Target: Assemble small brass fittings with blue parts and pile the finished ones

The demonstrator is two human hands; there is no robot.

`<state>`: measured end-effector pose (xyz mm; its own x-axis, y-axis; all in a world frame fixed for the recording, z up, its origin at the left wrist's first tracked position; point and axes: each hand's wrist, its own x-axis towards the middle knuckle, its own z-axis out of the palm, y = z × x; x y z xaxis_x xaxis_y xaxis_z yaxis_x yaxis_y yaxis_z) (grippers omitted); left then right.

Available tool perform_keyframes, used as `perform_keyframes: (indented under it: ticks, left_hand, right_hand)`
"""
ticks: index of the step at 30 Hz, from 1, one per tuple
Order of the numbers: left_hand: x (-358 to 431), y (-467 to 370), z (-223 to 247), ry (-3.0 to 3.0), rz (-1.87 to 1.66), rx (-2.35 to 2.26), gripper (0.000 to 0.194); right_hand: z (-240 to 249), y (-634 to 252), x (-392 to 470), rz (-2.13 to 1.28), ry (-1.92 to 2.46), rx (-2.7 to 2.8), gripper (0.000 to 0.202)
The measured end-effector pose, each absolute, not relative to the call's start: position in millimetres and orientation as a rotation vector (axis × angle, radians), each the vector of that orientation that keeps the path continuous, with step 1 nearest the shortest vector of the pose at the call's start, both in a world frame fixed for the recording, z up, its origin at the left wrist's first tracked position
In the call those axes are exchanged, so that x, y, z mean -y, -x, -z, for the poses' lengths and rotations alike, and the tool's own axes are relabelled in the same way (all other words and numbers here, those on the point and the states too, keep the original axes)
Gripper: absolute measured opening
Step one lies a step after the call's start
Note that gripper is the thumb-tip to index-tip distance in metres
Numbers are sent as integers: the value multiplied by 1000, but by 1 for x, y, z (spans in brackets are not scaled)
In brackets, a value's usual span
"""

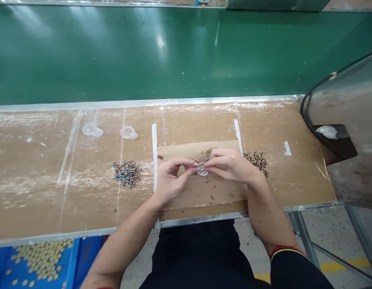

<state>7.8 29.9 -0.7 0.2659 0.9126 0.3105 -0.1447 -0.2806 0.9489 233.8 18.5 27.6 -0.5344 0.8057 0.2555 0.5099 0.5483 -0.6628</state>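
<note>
My left hand (pixel 173 178) is closed in a pinch at the left side of a small clear round piece (pixel 203 170). Something tiny sits at its fingertips, too small to name. My right hand (pixel 230 165) pinches the clear round piece from the right, so the two hands almost meet. Both are held over a brown cardboard sheet (pixel 204 196). A small heap of blue and brass-coloured parts (pixel 127 174) lies left of the sheet. Another heap of brass-coloured and dark parts (pixel 258 162) lies by my right wrist, partly hidden by it.
Two translucent plastic cups (pixel 92 130) (pixel 129 132) lie at the back left of the bench. A green belt (pixel 173 60) runs behind. A metal housing (pixel 351 120) with a black cable borders the right. Below left, a blue bin (pixel 80 261) stands beside many yellowish discs (pixel 43 257).
</note>
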Motion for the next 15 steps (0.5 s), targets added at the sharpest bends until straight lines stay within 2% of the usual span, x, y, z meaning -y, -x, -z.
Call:
perform_keyframes:
  ticks: [5, 9, 15]
  left_hand:
    - [-30, -8, 3, -1593, -1244, -849, 10]
    - [-28, -8, 2, -1751, -1225, -894, 7]
    - [-26, -9, -3, -1886, -1199, -853, 8]
  right_hand:
    - [-39, -236, -15, -727, 1010, 1947, 9]
    - [-41, -231, -12, -621, 950, 1675, 12]
    - [-34, -219, -9, -669, 898, 1553, 13]
